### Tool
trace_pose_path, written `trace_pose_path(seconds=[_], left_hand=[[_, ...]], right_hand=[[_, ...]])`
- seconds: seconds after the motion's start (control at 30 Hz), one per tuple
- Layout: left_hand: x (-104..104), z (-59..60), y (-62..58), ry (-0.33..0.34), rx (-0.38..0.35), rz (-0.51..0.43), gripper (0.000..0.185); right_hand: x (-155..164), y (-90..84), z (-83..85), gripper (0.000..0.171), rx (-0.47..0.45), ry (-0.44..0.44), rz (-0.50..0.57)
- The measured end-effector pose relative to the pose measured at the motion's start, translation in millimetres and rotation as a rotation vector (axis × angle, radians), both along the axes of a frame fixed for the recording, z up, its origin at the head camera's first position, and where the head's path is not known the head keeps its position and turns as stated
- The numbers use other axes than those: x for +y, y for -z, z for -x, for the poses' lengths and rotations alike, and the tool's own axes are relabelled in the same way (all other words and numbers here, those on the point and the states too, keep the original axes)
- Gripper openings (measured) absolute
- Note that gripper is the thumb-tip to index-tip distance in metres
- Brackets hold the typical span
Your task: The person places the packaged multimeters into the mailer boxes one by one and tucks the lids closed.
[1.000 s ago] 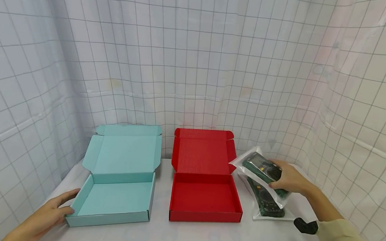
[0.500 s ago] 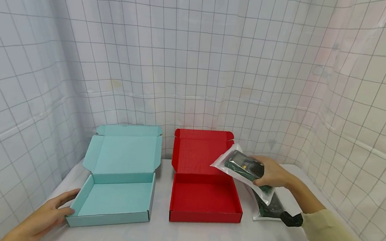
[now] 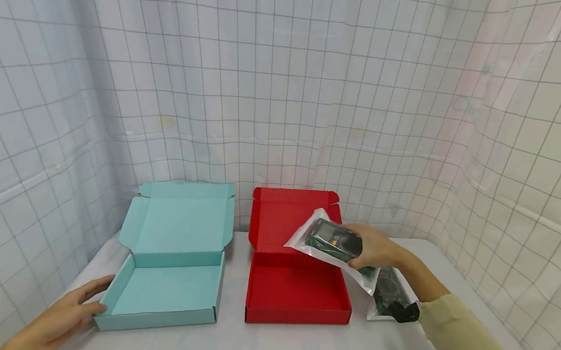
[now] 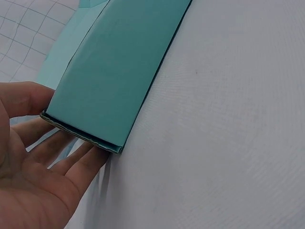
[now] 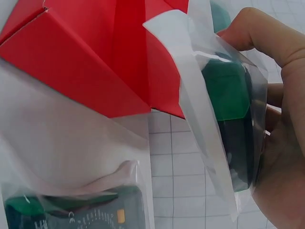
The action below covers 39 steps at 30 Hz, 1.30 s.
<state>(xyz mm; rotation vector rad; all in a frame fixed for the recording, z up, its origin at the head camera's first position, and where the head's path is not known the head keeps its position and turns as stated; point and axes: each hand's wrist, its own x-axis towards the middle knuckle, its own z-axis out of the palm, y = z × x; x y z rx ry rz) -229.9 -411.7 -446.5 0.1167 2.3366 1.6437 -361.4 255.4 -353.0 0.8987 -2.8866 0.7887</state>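
Observation:
My right hand (image 3: 374, 246) holds a black and green multimeter (image 3: 335, 240) in a clear plastic bag, thumb on the near side and fingers on the far side. It hangs tilted above the right part of the open red box (image 3: 297, 317). A second bagged multimeter (image 3: 390, 288) lies on the table right of that box, partly hidden by my right forearm and a black wrist piece. At the left, my left hand (image 3: 69, 309) touches the front left corner of the open light blue box (image 3: 160, 321). Its fingers (image 4: 86, 164) lie fairly straight along the side wall.
Both boxes stand side by side with their lids, the light blue lid (image 3: 182, 225) and the red lid (image 3: 282, 219), raised at the back. Gridded white curtains (image 3: 287, 87) enclose the white table (image 3: 227, 346) at the back and sides.
My right hand has carried the bagged multimeter leftward from above the other one to over the red box. The left hand stays at the light blue box.

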Motion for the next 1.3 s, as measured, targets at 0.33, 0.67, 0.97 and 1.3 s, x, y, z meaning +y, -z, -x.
trace_pose_path(seconds=[0.33, 0.67, 0.97, 1.3], left_hand=[[2, 7.6, -2.3, -0.033, -0.056, -0.029, 0.081], [0, 6.8, -2.7, -0.001, -0.03, 0.027, 0.081], [-1, 6.2, -1.9, 0.005, -0.022, 0.028, 0.08], [-2, 4.4, -0.7, -0.002, -0.024, 0.017, 0.08]], right_hand=[[-27, -5.3, 2.6, 0.096, -0.039, -0.056, -0.012], [-55, -6.5, 5.3, 0.094, -0.036, -0.13, -0.018], [-85, -3.8, 7.5, 0.094, -0.05, -0.202, -0.015], [-116, -5.6, 12.4, 0.094, -0.038, -0.289, -0.034]])
